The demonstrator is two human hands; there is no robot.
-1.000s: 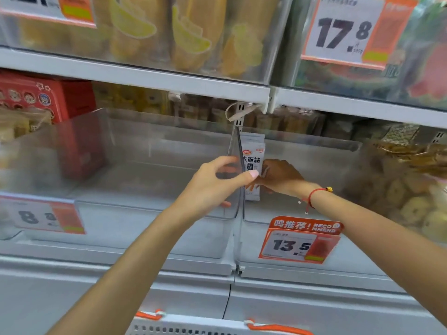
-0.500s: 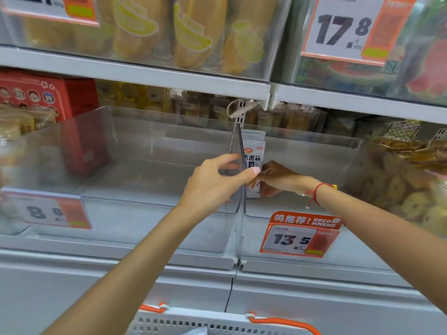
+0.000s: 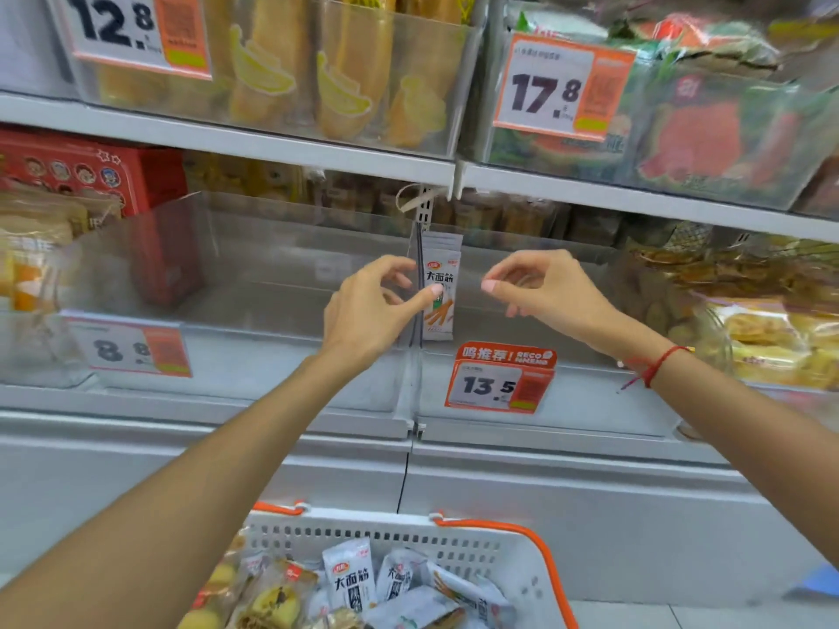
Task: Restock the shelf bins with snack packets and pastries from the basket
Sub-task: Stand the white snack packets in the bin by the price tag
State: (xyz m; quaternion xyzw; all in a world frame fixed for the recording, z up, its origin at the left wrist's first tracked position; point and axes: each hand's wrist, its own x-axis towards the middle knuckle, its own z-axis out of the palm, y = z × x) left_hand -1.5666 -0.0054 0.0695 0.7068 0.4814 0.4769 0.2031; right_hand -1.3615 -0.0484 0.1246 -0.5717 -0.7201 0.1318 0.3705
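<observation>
Several white snack packets [image 3: 444, 272] stand upright in the clear right bin [image 3: 590, 401], against its left wall. My left hand [image 3: 367, 311] pinches the clear wall [image 3: 415, 356] between the two bins, thumb in front of the packets. My right hand [image 3: 545, 292] hovers right of the packets with loosely curled fingers, holding nothing. The clear left bin [image 3: 272, 356] looks bare inside. Below, the white basket [image 3: 454, 537] with orange handles holds more white packets [image 3: 349, 578] and wrapped pastries [image 3: 272, 601].
Price tags 8.8 [image 3: 131, 351] and 13.5 [image 3: 499, 383] hang on the bin fronts. Full bins of pastries [image 3: 772, 333] sit to the right and a red box [image 3: 91, 174] to the left. The upper shelf [image 3: 318, 147] overhangs the bins.
My right hand has let go of the packets and drawn back to the right, out of the bin. The camera has tilted down, showing the basket. My left hand stays at the wall.
</observation>
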